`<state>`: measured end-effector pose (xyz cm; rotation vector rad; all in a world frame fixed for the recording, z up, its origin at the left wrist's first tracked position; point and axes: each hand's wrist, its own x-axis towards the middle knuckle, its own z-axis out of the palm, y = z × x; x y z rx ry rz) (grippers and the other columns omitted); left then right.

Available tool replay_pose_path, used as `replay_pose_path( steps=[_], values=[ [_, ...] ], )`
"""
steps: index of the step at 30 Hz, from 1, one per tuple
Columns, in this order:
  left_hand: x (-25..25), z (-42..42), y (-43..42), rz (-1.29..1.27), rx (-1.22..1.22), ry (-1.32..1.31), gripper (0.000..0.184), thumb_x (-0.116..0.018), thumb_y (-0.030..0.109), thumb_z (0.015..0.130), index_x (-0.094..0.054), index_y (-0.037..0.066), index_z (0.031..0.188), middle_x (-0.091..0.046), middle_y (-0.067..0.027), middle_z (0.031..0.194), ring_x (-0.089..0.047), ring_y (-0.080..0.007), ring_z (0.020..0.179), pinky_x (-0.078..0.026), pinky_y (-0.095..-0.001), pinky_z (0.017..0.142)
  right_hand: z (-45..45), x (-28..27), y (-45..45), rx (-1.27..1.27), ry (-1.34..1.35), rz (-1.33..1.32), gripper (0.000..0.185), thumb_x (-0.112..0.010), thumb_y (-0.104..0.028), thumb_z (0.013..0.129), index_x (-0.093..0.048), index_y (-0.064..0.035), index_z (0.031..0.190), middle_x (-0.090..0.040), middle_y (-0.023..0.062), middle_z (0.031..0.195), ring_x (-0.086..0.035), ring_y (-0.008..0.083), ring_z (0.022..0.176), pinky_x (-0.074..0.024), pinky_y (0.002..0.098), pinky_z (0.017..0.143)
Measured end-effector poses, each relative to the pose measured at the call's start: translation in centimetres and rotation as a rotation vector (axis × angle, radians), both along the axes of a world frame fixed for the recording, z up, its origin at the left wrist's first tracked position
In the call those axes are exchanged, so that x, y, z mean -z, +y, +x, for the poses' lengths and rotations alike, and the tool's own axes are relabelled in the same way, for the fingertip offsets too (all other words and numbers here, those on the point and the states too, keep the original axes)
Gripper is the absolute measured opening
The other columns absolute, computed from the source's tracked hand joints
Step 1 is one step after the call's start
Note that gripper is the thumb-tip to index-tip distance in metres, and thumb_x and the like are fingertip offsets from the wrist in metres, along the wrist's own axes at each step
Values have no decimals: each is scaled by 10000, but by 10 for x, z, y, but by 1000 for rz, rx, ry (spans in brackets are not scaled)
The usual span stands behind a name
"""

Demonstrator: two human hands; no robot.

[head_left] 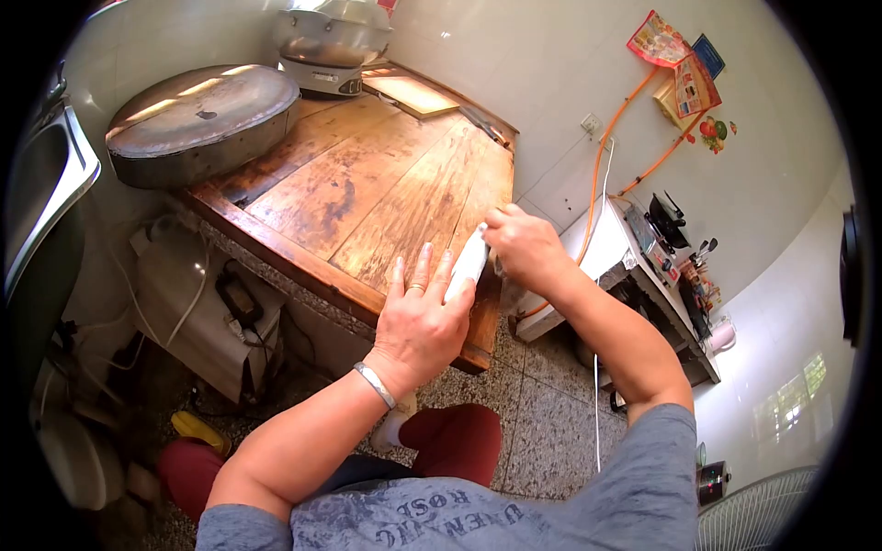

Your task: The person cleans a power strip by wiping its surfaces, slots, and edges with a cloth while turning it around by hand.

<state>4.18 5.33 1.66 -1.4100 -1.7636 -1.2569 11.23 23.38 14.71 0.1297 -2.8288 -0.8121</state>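
Note:
Near the right corner of the wooden table (pixel 386 211) lies a slim white thing (pixel 470 262), maybe folded cloth or plastic; its exact kind does not show. My left hand (pixel 418 317) rests over the tabletop with its fingers stretched and spread, a ring on one finger and a bracelet at the wrist. The white thing shows between its index finger and thumb, touching the hand. My right hand (pixel 528 243) is closed, with its fingertips pinched on the far end of the white thing. Its lower fingers are curled under and partly hidden.
A large round lidded pan (pixel 202 119) and a steel pot on a base (pixel 331 46) stand on the table's far side. A board (pixel 413 94) lies behind. Right is a stove counter (pixel 634 239) with an orange hose (pixel 595 202). A fan (pixel 758 510) stands lower right.

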Motion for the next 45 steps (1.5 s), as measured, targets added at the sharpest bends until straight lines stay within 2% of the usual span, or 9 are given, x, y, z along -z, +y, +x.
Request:
replay_pose_path(
  steps=[3, 8, 15, 21, 27, 30, 37, 41, 45],
  values=[
    [-8, -3, -3, -7, -10, 1, 269, -673, 141, 901, -702, 91, 1163, -622, -183, 1440, -481, -451, 1438, -373, -658, 1137, 8, -1, -36, -160, -37, 12, 70, -646, -96, 808, -708, -88, 842, -648, 45, 960, -643, 257, 962, -594, 355, 802],
    [-8, -2, -4, -19, 14, 24, 244, -658, 137, 907, -718, 103, 1141, -613, -43, 1481, -410, -418, 1505, -284, -682, 1181, -19, 2, 21, 133, 39, -96, 91, -655, -122, 851, -718, -83, 904, -670, 84, 1013, -671, 287, 990, -581, 416, 814],
    [-2, -1, 2, 4, -3, 33, 257, -672, 175, 893, -710, 92, 1134, -644, -82, 1419, -432, -404, 1494, -273, -733, 1160, 9, 13, -9, -36, 192, -409, 92, -683, -66, 889, -745, -50, 955, -671, 110, 965, -666, 353, 914, -550, 454, 767],
    [-4, -2, 0, -3, 7, 25, 278, -665, 176, 896, -714, 83, 1154, -668, -89, 1374, -459, -400, 1476, -259, -728, 1172, -16, 16, 41, 129, 212, -449, 108, -629, -99, 928, -712, -51, 879, -678, 132, 927, -669, 373, 892, -550, 472, 770],
    [-3, -1, 4, 3, -19, 7, 294, -664, 173, 891, -710, 82, 1167, -669, -82, 1370, -458, -390, 1478, -246, -729, 1177, 15, 19, -15, -35, 187, -368, 109, -614, -103, 931, -712, -62, 959, -654, 99, 987, -661, 331, 941, -560, 437, 787],
    [-2, -2, 3, -12, -27, 28, 302, -664, 179, 892, -707, 79, 1174, -667, -76, 1374, -456, -389, 1480, -244, -730, 1178, -10, 18, 24, 132, 180, -214, 140, -624, -156, 954, -720, -54, 949, -664, 105, 973, -669, 320, 952, -575, 435, 794],
    [-1, 0, 4, 3, -10, 11, 285, -664, 171, 888, -703, 89, 1158, -665, -68, 1377, -467, -375, 1474, -245, -732, 1176, 10, 15, -14, -68, 170, -366, 84, -635, -97, 930, -709, -59, 944, -663, 103, 974, -654, 352, 905, -547, 458, 752],
    [0, -1, 4, 0, -10, 10, 276, -657, 166, 892, -700, 78, 1150, -665, -81, 1375, -472, -372, 1470, -246, -736, 1173, -19, 22, 49, 173, 176, -292, 120, -631, -139, 941, -696, -58, 880, -664, 121, 984, -667, 366, 895, -572, 447, 761],
    [-4, 0, 0, -2, -9, -11, 265, -670, 142, 909, -694, 95, 1168, -685, -63, 1346, -487, -369, 1460, -259, -693, 1191, 4, 28, 14, -4, 246, -392, 92, -619, -88, 928, -694, -42, 900, -665, 132, 960, -674, 375, 895, -566, 455, 764]
  ],
)
